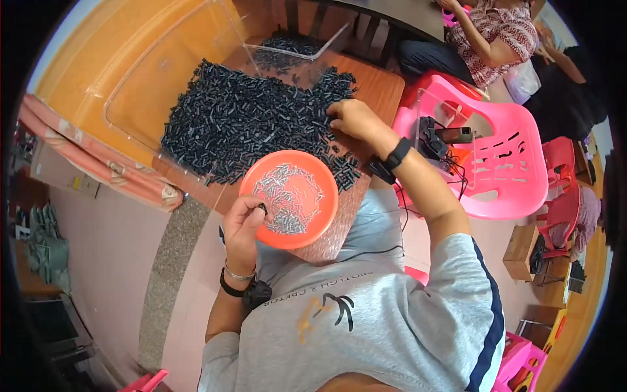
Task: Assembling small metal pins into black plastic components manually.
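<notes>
A broad heap of small black cylindrical parts (241,117) covers much of the wooden table (375,91). At the table's near edge, an orange round bowl (330,215) contains many small silver metal pins or screws (287,219). My left hand (243,228) is over the bowl's left rim, pinching one small black part (262,208) between thumb and fingers. My right hand (358,123) reaches to the right edge of the heap with its fingers curled against the parts. Whatever those fingertips grip is hidden.
A clear plastic bin (179,39) stands behind and left of the heap. Right of the table, a pink plastic chair (516,150) bears a dark device (457,135) and cables. Other people (493,39) sit at the far right. A patterned pink cloth (85,150) hangs at left.
</notes>
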Demonstrator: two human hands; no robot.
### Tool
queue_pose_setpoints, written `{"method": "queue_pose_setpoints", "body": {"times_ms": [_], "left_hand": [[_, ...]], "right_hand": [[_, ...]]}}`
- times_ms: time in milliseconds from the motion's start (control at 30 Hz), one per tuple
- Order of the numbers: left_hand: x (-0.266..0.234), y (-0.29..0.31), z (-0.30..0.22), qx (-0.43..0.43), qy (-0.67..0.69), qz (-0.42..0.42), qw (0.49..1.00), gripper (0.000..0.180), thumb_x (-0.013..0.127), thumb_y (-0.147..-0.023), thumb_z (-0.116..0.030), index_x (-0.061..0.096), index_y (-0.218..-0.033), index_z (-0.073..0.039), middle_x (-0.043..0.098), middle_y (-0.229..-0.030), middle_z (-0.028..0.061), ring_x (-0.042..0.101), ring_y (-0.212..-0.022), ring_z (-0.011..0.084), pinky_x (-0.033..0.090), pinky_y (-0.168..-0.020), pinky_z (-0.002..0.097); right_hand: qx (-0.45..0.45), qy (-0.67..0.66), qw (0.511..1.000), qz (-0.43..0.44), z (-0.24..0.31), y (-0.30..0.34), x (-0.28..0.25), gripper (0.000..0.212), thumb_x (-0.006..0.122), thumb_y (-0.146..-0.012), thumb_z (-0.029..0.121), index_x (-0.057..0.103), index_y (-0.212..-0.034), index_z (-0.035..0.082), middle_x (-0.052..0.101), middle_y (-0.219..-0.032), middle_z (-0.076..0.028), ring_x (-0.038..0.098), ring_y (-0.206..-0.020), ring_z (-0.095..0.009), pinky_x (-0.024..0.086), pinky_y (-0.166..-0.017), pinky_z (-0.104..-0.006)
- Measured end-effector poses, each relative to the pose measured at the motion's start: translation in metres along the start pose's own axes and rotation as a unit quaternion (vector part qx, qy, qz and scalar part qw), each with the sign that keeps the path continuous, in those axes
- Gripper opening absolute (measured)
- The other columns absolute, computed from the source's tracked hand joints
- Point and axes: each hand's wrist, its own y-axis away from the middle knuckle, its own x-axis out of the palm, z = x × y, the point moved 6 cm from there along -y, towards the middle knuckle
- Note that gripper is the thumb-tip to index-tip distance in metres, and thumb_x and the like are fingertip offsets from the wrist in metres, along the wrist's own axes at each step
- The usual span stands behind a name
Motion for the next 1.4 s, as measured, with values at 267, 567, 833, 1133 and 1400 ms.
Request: {"method": "queue_pose_setpoints", "body": {"times_ms": [267, 567, 833, 1133, 1400], "left_hand": [[-0.007, -0.007, 0.012, -0.016, -0.002, -0.002, 1.000, 0.014, 0.052, -0.090, -0.013, 0.055, -0.092, 0.000, 0.057, -0.081, 0.0042, 0.052, -0.074, 0.0096, 0.042, -0.070, 0.0234], [-0.018, -0.007, 0.023, -0.046, 0.015, -0.022, 0.999, 0.016, 0.051, -0.088, -0.015, 0.054, -0.089, 0.001, 0.056, -0.080, 0.0060, 0.052, -0.073, 0.0122, 0.040, -0.069, 0.0249], [-0.014, -0.009, 0.029, -0.056, 0.025, -0.020, 0.998, 0.017, 0.054, -0.089, -0.016, 0.056, -0.094, 0.001, 0.058, -0.081, 0.0035, 0.055, -0.075, 0.0096, 0.043, -0.070, 0.0229], [-0.004, -0.010, 0.032, -0.076, 0.018, -0.015, 0.997, 0.017, 0.055, -0.088, -0.016, 0.056, -0.094, 0.000, 0.058, -0.084, 0.0036, 0.055, -0.075, 0.0097, 0.043, -0.070, 0.0225], [-0.006, -0.006, 0.034, -0.078, 0.025, -0.023, 0.996, 0.016, 0.052, -0.088, -0.013, 0.055, -0.095, 0.001, 0.058, -0.084, 0.0042, 0.055, -0.076, 0.0101, 0.043, -0.070, 0.0228]], "right_hand": [[-0.023, -0.100, 0.994, 0.042, 0.025, -0.035, 0.007, 0.022, 0.070, -0.071, 0.018, 0.065, -0.091, 0.008, 0.066, -0.084, -0.014, 0.063, -0.082, -0.031, 0.049, -0.072, -0.0391], [0.064, -0.309, 0.948, 0.042, 0.001, -0.036, -0.012, 0.020, 0.064, -0.084, 0.016, 0.066, -0.102, 0.006, 0.063, -0.078, 0.002, 0.054, -0.067, -0.006, 0.045, -0.057, -0.0225], [0.095, -0.268, 0.959, 0.005, -0.055, 0.002, -0.010, 0.011, 0.066, -0.078, 0.011, 0.067, -0.086, 0.004, 0.067, -0.076, -0.004, 0.060, -0.070, -0.012, 0.048, -0.067, -0.0277], [0.001, -0.145, 0.989, 0.002, -0.006, -0.005, -0.001, 0.012, 0.064, -0.076, 0.016, 0.066, -0.085, 0.008, 0.066, -0.077, -0.011, 0.064, -0.073, -0.025, 0.049, -0.066, -0.0355], [-0.011, -0.093, 0.996, -0.006, 0.002, -0.001, 0.003, 0.017, 0.064, -0.072, 0.013, 0.067, -0.088, 0.008, 0.066, -0.082, -0.014, 0.063, -0.080, -0.032, 0.050, -0.071, -0.0400]]}}
